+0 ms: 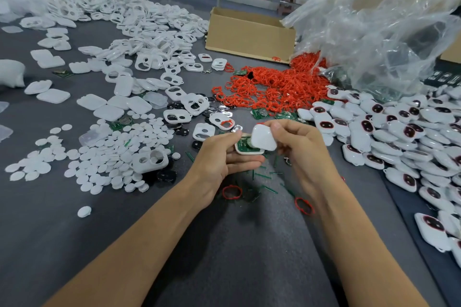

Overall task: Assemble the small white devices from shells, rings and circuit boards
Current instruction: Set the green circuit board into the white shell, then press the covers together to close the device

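My left hand point(219, 157) holds a white shell half point(245, 149) with a green circuit board seated in it, just above the grey table. My right hand point(296, 142) pinches a plain white shell cover point(264, 140), tilted over the right side of the board. A heap of red rings point(274, 87) lies beyond the hands. White front shells with openings point(194, 103) and flat back shells point(109, 107) are spread to the left. Loose circuit boards point(260, 113) lie just beyond my fingers.
Finished white devices point(399, 132) pile up along the right. White round discs point(104, 157) cover the table at left. A cardboard box point(249, 32) and a crumpled clear plastic bag point(374, 27) stand at the back right. Two stray red rings point(232, 192) lie near my wrists.
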Tool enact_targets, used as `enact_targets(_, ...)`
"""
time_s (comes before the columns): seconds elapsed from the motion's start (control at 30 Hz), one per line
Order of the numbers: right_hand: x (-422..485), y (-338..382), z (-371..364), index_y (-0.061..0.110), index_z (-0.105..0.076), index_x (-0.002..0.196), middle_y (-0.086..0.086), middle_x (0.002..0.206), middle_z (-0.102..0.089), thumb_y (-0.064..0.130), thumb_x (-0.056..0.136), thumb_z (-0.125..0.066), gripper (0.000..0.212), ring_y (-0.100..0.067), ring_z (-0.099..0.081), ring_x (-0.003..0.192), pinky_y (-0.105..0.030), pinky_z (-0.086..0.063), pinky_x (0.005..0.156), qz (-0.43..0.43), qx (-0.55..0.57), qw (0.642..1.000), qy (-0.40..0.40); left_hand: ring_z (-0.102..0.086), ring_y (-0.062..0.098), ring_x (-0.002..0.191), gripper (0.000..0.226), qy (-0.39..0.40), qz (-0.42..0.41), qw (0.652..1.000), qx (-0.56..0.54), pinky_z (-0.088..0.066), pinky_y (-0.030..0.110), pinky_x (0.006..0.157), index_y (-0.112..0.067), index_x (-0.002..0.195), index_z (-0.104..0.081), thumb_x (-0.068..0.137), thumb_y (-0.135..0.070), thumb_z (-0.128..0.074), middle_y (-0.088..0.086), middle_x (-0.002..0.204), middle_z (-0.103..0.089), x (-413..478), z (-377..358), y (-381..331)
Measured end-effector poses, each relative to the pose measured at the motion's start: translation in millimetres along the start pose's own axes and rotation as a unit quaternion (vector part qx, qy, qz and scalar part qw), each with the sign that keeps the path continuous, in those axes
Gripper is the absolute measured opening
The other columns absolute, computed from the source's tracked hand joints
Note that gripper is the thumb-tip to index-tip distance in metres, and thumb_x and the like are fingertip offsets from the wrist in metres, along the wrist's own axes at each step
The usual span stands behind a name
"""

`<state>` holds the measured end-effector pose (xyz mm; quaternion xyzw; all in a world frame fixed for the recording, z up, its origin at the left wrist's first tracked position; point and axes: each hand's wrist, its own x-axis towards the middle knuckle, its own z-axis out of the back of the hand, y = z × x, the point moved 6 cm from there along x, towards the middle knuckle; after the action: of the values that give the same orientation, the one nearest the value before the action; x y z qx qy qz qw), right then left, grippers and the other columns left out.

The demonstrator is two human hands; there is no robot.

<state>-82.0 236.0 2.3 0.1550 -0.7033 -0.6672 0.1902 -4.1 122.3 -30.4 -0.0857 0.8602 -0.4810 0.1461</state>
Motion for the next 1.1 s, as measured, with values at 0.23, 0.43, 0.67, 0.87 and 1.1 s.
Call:
enact_targets(0.23,0.6,4.4,12.2,0.018,-0.075,0.065,0.006,0.059,-0.061,0.011,0.092,-0.052,0.037,-0.005,-0.039,0.054,-0.015,-0.031,0.049,-0.038,0.043,0.998,0.009,-0.074,0.021,0.07,0.013,-0.005,-0.023,0.998,0.061,-0.058,0.022,0.062,-0.005,0.094,-0.066,0.091,0.005,-0.059,0.011,0.08,-0.076,-0.3,2.2,0.9)
enact_targets(0.43,-0.6,4.3,11.5,0.013,-0.072,0.068,0.003,0.059,-0.06,0.01,0.092,-0.052,0.032,-0.006,-0.039,0.052,-0.014,-0.031,0.047,-0.041,0.049,0.998,0.003,-0.073,0.02,0.067,0.013,-0.011,-0.024,0.998,0.058,-0.058,0.022,0.061,-0.004,0.096,-0.065,0.092,0.005,-0.058,0.011,0.079,-0.075,-0.4,3.4,0.8)
enact_targets(0.67,-0.7,2.8,12.5,0.013,-0.073,0.071,0.0,0.065,-0.064,0.011,0.093,-0.053,0.03,-0.009,-0.043,0.058,-0.02,-0.031,0.052,-0.038,0.01,0.999,0.003,-0.073,0.019,0.066,0.013,-0.015,-0.019,0.998,0.058,-0.058,0.023,0.062,-0.004,0.096,-0.065,0.093,0.005,-0.056,0.011,0.078,-0.075,-0.6,2.8,0.5)
enact_targets(0.87,-0.2,2.5,12.6,0.013,-0.072,0.076,0.0,0.066,-0.066,0.014,0.093,-0.054,0.025,-0.01,-0.047,0.06,-0.024,-0.031,0.056,-0.029,-0.019,0.999,0.009,-0.073,0.018,0.064,0.013,-0.016,-0.021,0.998,0.055,-0.058,0.022,0.06,-0.003,0.096,-0.065,0.093,0.005,-0.056,0.009,0.075,-0.075,0.3,2.9,1.0)
enact_targets(1.1,-0.9,3.6,5.5,0.007,-0.07,0.084,-0.012,0.075,-0.062,0.011,0.093,-0.056,0.017,-0.021,-0.044,0.07,-0.024,-0.035,0.058,0.015,-0.072,0.997,0.004,-0.073,0.019,0.07,0.023,0.003,-0.021,0.997,0.068,-0.059,0.023,0.066,-0.006,0.099,-0.066,0.087,0.012,-0.06,0.01,0.083,-0.075,-1.3,-0.2,1.8)
